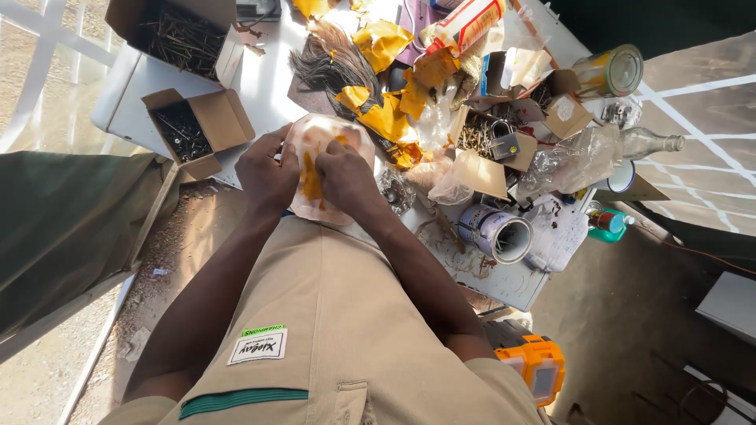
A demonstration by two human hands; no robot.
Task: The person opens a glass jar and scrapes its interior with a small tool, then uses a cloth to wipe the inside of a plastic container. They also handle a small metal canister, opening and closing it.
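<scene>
My left hand and my right hand both grip a pale, rounded sheet with orange-yellow patches at the near edge of a cluttered white table. The left hand holds its left side. The right hand presses its middle, fingers over a yellow patch. Torn yellow scraps and a dark bundle of hair-like fibres lie just beyond the sheet.
Two open cardboard boxes of nails stand at the left. To the right lie a padlock, a tipped tin, a gold tin, a glass bottle, plastic bags and an orange case near the floor.
</scene>
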